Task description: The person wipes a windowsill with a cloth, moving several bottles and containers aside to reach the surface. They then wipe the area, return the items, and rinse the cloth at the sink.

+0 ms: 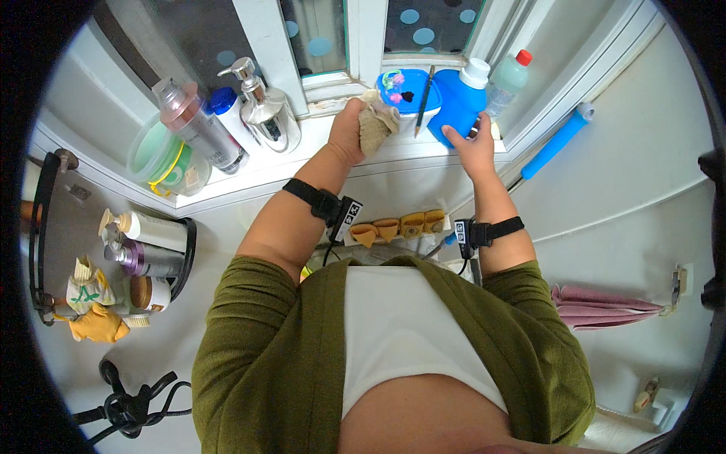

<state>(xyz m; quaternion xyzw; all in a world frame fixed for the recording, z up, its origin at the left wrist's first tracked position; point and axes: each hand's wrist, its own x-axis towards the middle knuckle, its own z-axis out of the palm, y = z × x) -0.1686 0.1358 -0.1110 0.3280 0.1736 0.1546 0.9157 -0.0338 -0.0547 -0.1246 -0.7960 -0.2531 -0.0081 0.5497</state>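
Observation:
My left hand (347, 129) grips a crumpled beige cloth (379, 126) above the white windowsill (317, 122). My right hand (478, 148) is at the lower part of a blue plastic bottle (458, 105) with a white cap, thumb on its near side and fingers around its right. Between the hands stands a white tub with a blue lid (418, 85). Small hair ties (395, 79) lie on the lid, and a dark pencil (424, 102) leans against the tub. Behind my right hand is a clear bottle with a red cap (509, 79).
Left on the sill stand a silver pump dispenser (271, 119), a blue-capped white bottle (233, 116), a pink-topped spray can (198, 127) and a clear plastic jar (170, 162). A corner shelf (190, 258) carries several toiletries. A blue roll (556, 142) and a pink towel (604, 306) are at right.

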